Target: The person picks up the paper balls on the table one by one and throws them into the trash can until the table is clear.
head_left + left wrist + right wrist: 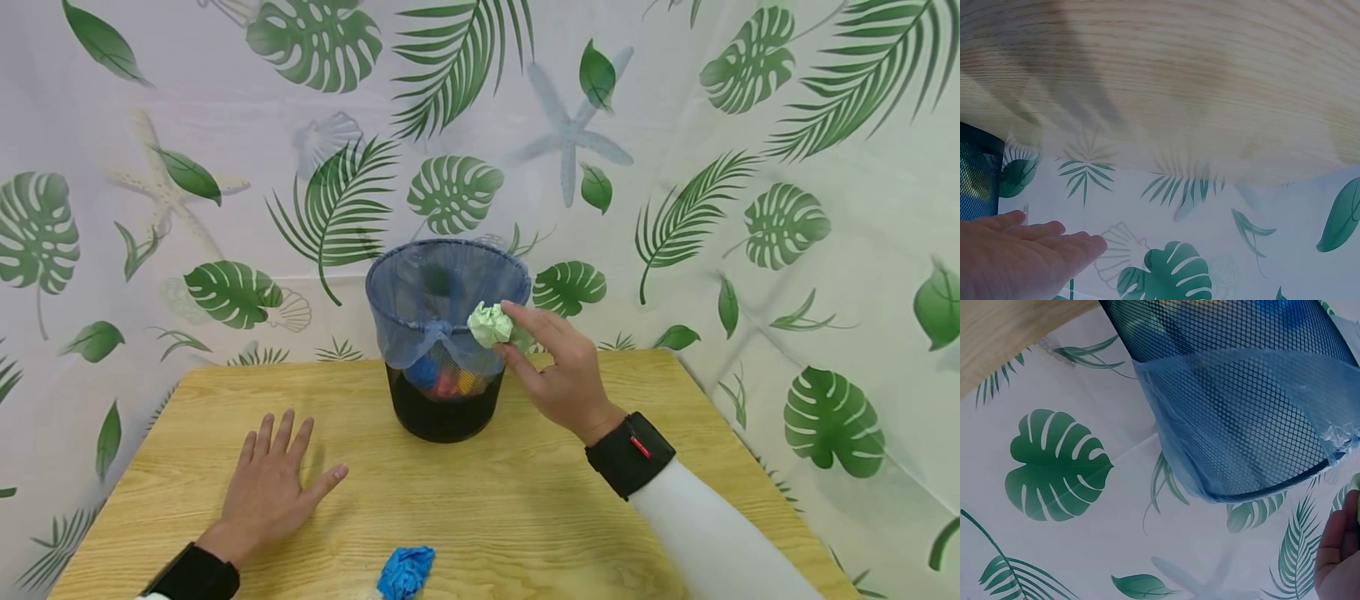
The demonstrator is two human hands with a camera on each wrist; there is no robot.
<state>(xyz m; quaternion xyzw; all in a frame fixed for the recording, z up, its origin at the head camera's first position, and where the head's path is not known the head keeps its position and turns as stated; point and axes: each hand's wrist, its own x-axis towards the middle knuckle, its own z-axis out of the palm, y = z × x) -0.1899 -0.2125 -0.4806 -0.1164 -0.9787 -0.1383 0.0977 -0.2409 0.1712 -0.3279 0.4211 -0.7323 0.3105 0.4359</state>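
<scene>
My right hand (561, 367) pinches a crumpled pale green paper ball (489, 324) between thumb and fingers, in front of the bin's rim at its right side. The black mesh bin (442, 417) has a translucent blue liner (405, 308) folded over its rim and knotted at the front. Through the mesh, blue, red and yellow pieces show inside. My left hand (270, 487) is at the table's left side, fingers straight and spread, holding nothing. Near the front edge lies a crumpled blue paper ball (406, 572). In the right wrist view only part of the right hand (1340, 556) shows.
The wooden table (570, 517) stands against a white curtain (465, 100) printed with leaves, shells and starfish. The bin stands near the table's back edge, close to the curtain.
</scene>
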